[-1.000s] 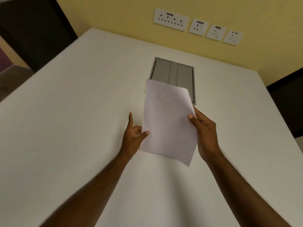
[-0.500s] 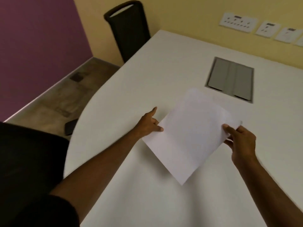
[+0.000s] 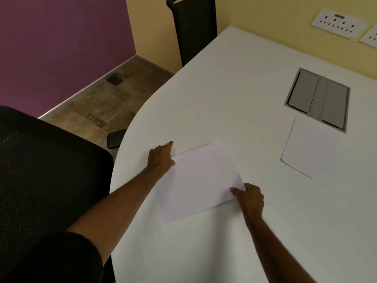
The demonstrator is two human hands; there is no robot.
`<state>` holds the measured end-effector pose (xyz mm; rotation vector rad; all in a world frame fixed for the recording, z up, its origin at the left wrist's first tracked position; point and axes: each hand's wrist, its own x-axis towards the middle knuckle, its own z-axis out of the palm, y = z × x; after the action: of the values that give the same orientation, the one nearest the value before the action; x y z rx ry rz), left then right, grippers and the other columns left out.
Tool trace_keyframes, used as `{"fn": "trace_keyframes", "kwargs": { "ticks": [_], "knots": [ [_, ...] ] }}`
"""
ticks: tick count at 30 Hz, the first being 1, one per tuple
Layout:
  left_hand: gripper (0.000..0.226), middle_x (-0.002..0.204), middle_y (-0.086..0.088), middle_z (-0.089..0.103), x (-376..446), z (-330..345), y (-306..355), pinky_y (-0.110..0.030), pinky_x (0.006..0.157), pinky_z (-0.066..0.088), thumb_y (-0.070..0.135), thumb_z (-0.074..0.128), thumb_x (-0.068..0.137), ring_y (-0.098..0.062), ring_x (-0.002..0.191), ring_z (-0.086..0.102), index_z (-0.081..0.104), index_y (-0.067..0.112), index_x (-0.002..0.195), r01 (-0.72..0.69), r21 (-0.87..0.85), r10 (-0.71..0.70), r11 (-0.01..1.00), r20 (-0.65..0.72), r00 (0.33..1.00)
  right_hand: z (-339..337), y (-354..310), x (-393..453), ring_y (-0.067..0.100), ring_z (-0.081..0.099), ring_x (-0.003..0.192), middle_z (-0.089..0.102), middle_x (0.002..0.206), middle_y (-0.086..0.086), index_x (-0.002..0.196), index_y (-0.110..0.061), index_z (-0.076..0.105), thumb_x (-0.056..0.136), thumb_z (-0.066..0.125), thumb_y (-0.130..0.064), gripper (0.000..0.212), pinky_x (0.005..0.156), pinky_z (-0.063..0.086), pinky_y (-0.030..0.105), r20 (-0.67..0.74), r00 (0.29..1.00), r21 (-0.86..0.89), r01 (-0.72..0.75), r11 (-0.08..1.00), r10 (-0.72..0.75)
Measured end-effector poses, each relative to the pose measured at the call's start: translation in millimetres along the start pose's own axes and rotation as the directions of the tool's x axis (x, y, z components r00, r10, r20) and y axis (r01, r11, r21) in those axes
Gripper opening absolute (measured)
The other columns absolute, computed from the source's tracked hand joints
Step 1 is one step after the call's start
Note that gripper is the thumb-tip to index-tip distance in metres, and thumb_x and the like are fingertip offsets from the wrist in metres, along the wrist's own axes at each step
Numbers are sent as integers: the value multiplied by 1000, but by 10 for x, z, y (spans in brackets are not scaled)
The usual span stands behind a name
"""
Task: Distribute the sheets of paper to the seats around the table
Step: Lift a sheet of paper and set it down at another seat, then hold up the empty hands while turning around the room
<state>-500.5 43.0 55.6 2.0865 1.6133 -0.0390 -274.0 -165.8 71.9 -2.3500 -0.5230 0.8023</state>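
A single white sheet (image 3: 199,181) lies low over the white table (image 3: 234,94), near its rounded left edge. My left hand (image 3: 161,158) holds the sheet's far left corner, index finger stretched out. My right hand (image 3: 250,196) pinches its near right corner. A small stack of white sheets (image 3: 312,148) rests on the table to the right, beside the grey cable hatch (image 3: 318,99). A black mesh chair (image 3: 47,170) stands at the table's left side, close to the held sheet.
A second black chair (image 3: 193,27) stands at the far left edge of the table. White wall sockets (image 3: 338,23) are on the yellow wall behind. Brown patterned floor (image 3: 106,99) and a purple wall lie to the left.
The view has swung left. Both hands brought one sheet down and left toward the table edge by the black chair, turning it sideways. A stack of sheets now shows on the table at right.
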Motion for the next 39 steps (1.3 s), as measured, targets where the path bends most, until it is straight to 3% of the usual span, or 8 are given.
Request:
{"fn": "trace_keyframes", "kwargs": {
  "ticks": [5,11,17,23,30,33,36,39],
  "knots": [
    [79,119,-11,70,61,103,-114,-39,104,42,26,76,87,-32,114,62,35,19,154,-69,136,78,988,-60,995,215,-10,-18,30,64,76,68,78,3,75,-17,62,79,72,-32,18,69,48,32,-36,999,-198,31,980,-39],
    [72,128,-4,66,42,197,-225,-40,105,33,34,70,91,-28,121,54,36,22,153,-155,315,185,936,-69,980,308,165,-15,29,64,82,67,88,3,87,-18,65,80,73,-35,20,73,53,36,-45,996,-327,63,943,-82],
    [63,136,-9,59,-91,270,-344,-45,114,30,36,67,91,-29,127,52,46,15,146,-194,279,257,940,-209,944,265,189,-98,28,63,101,66,110,3,116,-19,57,85,66,-44,40,80,50,37,-87,991,-324,71,943,-105],
    [72,159,-18,37,-502,49,-303,-56,123,20,31,64,93,-36,150,30,35,6,153,-244,211,301,947,-308,903,-85,-40,-361,29,61,105,63,115,7,118,-19,55,93,58,-43,35,78,47,39,-165,952,-416,170,893,-258],
    [76,166,-18,19,-1113,-521,-22,-53,124,21,30,56,96,-33,154,20,20,4,158,-271,179,322,946,-416,851,-570,-718,-631,34,56,118,62,128,13,135,-9,54,98,49,-44,51,96,45,45,-100,679,-617,531,581,-727],
    [76,166,-20,18,-1442,-822,114,-54,123,22,31,55,96,-34,154,19,21,3,157,-239,175,294,955,-478,827,-697,-991,-884,35,46,135,52,144,15,143,-8,47,98,42,-49,61,112,37,47,-46,587,-620,618,483,-809],
    [75,165,-20,21,-1867,-1179,205,-56,123,22,28,56,95,-34,153,20,22,1,156,-230,196,301,953,-539,787,-825,-1241,-1266,35,43,138,47,150,15,147,-9,42,100,43,-48,61,115,33,46,10,483,-606,700,379,-876],
    [75,165,-19,20,-2355,-1643,192,-55,124,17,29,54,96,-32,155,16,20,2,157,-169,211,265,963,-605,751,-976,-1521,-1698,34,41,140,45,152,15,149,-9,40,99,30,-54,68,118,31,46,75,373,-600,758,257,-925]
  ]
}}
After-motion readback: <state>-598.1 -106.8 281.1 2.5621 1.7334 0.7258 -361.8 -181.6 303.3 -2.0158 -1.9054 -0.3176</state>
